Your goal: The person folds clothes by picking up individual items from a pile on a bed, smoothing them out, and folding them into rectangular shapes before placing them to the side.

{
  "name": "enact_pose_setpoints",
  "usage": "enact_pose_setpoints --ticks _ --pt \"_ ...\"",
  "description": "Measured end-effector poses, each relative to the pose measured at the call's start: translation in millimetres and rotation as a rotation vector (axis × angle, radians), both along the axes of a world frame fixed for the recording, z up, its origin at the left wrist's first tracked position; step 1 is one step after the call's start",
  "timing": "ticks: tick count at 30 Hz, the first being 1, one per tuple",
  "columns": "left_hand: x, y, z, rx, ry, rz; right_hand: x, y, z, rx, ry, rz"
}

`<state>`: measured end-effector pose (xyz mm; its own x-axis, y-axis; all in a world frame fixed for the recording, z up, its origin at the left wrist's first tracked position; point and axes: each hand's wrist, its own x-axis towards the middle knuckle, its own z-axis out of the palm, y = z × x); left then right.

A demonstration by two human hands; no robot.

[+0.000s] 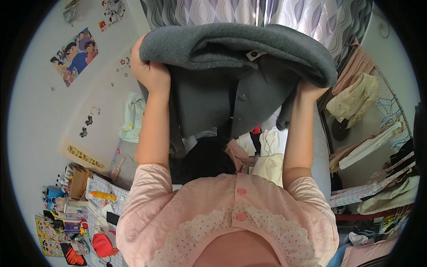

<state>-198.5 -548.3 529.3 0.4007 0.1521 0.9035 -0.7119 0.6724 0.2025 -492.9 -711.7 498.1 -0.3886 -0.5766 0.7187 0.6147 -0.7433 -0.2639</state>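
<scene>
Up in front of me hangs a dark grey wool-like coat (202, 95), with its thick upper edge spread wide and a small white label near the middle. Small buttons or snaps run down its front. My left hand (153, 75) is closed on the coat's left upper side, with the fingers partly hidden by cloth. At the other end, my right hand (311, 90) grips the coat's right side from below, and its fingers are mostly covered by the fabric. Both arms reach forward and up. Beneath the coat lie white clothes (272, 141) and a black garment or dark heap (207, 158).
Patterned curtains (213, 13) hang ahead. On the right, a clothes rack (393, 95) carries garments and blue hangers. At lower left, a gridded desktop (100, 187) holds books, a yellow bottle and a red item (104, 244). A pale green cloth (133, 118) lies by the left wall.
</scene>
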Motion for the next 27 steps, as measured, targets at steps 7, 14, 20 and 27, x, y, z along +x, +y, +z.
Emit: enact_pose_setpoints --ticks 7,14,20,27 --pt "-1 12 -48 0.114 0.175 0.217 23 25 -37 0.136 -0.061 -0.112" --pt "30 11 -120 0.306 0.205 0.37 49 36 -119 0.331 0.247 -0.354" --pt "85 -33 -197 0.576 0.307 0.49 100 -14 -194 0.573 0.327 -0.278" --pt "175 -115 -258 0.892 0.406 0.443 174 -124 -276 0.769 0.658 -0.356"
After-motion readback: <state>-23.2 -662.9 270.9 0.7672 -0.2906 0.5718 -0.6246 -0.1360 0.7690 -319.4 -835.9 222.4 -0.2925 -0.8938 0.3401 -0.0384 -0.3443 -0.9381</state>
